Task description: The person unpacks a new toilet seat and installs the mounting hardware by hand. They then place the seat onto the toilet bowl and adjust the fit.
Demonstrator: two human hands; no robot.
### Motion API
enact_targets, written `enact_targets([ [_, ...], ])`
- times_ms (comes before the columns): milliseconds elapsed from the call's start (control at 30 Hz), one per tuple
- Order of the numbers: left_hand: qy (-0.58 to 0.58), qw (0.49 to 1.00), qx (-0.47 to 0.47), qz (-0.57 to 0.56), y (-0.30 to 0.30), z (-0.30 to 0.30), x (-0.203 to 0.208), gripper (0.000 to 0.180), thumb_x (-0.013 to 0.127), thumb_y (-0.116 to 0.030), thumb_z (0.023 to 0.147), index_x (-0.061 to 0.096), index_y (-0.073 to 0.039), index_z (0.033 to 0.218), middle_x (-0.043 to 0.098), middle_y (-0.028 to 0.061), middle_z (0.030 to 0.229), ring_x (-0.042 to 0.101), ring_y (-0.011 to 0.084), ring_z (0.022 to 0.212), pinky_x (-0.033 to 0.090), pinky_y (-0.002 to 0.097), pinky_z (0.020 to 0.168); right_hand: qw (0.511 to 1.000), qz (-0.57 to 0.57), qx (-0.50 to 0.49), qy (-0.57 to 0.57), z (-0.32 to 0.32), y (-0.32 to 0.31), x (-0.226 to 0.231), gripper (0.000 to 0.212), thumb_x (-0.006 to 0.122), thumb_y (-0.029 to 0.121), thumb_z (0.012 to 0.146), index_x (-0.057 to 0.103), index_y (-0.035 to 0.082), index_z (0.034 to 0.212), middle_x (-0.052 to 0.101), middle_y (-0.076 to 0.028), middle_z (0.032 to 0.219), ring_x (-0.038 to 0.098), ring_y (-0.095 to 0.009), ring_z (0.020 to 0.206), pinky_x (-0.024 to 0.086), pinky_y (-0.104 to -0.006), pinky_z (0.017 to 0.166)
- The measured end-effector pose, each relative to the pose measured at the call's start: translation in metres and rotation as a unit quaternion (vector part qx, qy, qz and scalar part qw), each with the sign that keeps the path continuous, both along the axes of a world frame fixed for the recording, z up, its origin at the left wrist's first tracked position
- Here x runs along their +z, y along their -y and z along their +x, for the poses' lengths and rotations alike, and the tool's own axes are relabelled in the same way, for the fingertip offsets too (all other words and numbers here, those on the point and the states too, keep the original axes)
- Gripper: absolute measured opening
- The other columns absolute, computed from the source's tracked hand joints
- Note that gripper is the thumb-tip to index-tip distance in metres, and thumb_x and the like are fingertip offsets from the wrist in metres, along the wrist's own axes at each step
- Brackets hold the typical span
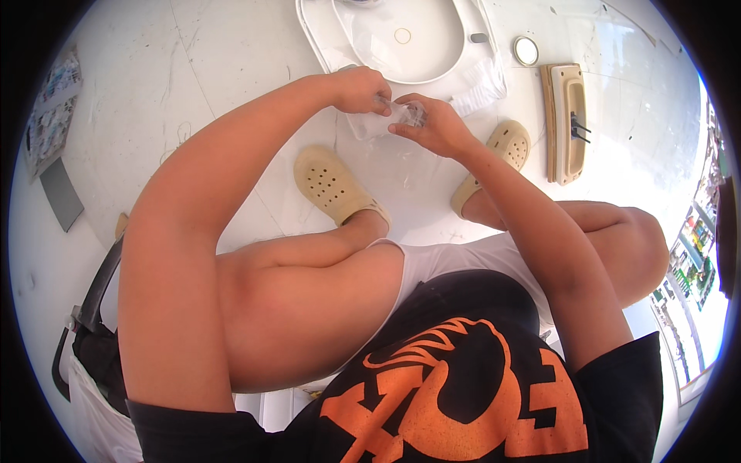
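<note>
My left hand (361, 90) is closed, its thumb and fingers pinching the edge of a crumpled clear plastic bag (369, 127). On the other side of the bag, my right hand (434, 127) grips it between thumb and curled fingers. The two hands are close together above the floor, beyond my feet. Whether anything small lies inside the plastic cannot be made out. Just past the hands is a white toilet-seat-like piece (401, 76) with a rounded inner rim, cut off by the top of the picture. More clear wrapping (482, 86) lies on its near right corner.
A small round lid-like disc (526, 51) and a tan rectangular piece (570, 123) with two dark prongs lie at the right. My tan clogs (328, 181) stand below the hands. A grey flat piece (61, 194) and a printed bundle (55, 108) are at the far left.
</note>
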State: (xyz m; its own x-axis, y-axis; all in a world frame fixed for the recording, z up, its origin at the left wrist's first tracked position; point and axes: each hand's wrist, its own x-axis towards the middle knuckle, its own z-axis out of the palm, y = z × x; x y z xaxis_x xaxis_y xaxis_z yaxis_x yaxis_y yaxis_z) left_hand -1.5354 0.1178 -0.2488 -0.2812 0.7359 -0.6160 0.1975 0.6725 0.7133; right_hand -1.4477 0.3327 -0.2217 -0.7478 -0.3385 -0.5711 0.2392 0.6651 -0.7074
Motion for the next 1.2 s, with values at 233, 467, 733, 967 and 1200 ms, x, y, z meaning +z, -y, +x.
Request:
enact_targets([
  [233,0.035,0.999,0.01,-0.01,0.007,-0.014,-0.006,0.023,0.078,-0.017,0.093,0.078,-0.001,0.11,0.078,0.0129,0.1,0.072,0.0256,0.085,0.058,0.0363,0.078,0.999,0.036,0.034,-0.02,-0.005,0.011,-0.007,0.027,0.075,0.026,0.093,0.077,0.011,0.115,0.075,-0.015,0.106,0.071,-0.035,0.09,0.056,-0.0428,0.083],
  [467,0.007,1.0,-0.011,-0.019,0.02,-0.018,-0.016,0.019,0.078,-0.01,0.09,0.079,0.0,0.106,0.078,0.0138,0.104,0.073,0.0273,0.091,0.058,0.0382,0.08,0.973,0.078,0.205,-0.067,0.028,-0.03,-0.008,0.023,0.069,0.016,0.091,0.072,0.011,0.114,0.074,-0.011,0.106,0.07,-0.037,0.094,0.055,-0.0467,0.084],
  [733,-0.048,0.991,-0.118,-0.039,0.009,-0.015,-0.005,0.026,0.079,-0.017,0.09,0.078,-0.004,0.112,0.077,0.0151,0.106,0.073,0.0314,0.1,0.058,0.0417,0.087,0.984,0.157,0.075,0.033,0.033,-0.048,-0.03,0.034,0.069,0.025,0.097,0.07,0.002,0.122,0.073,-0.024,0.109,0.07,-0.04,0.105,0.054,-0.0461,0.092],
  [967,-0.128,0.971,-0.182,-0.081,-0.017,-0.015,0.012,0.032,0.073,-0.038,0.096,0.078,-0.006,0.099,0.076,0.0112,0.096,0.071,0.0316,0.093,0.057,0.0447,0.083,0.921,0.228,0.301,0.1,0.034,-0.047,-0.011,0.038,0.069,0.024,0.094,0.07,0.006,0.128,0.075,-0.02,0.111,0.07,-0.04,0.106,0.055,-0.0486,0.093],
  [1200,-0.186,0.979,-0.078,0.02,-0.051,0.002,0.009,0.027,0.074,-0.028,0.096,0.076,-0.008,0.114,0.069,0.0098,0.111,0.067,0.0308,0.109,0.056,0.0441,0.093,0.919,0.362,-0.001,-0.154,-0.058,-0.061,0.027,0.047,0.076,0.038,0.093,0.065,0.009,0.129,0.071,-0.011,0.123,0.074,-0.03,0.103,0.058,-0.0446,0.087],
])
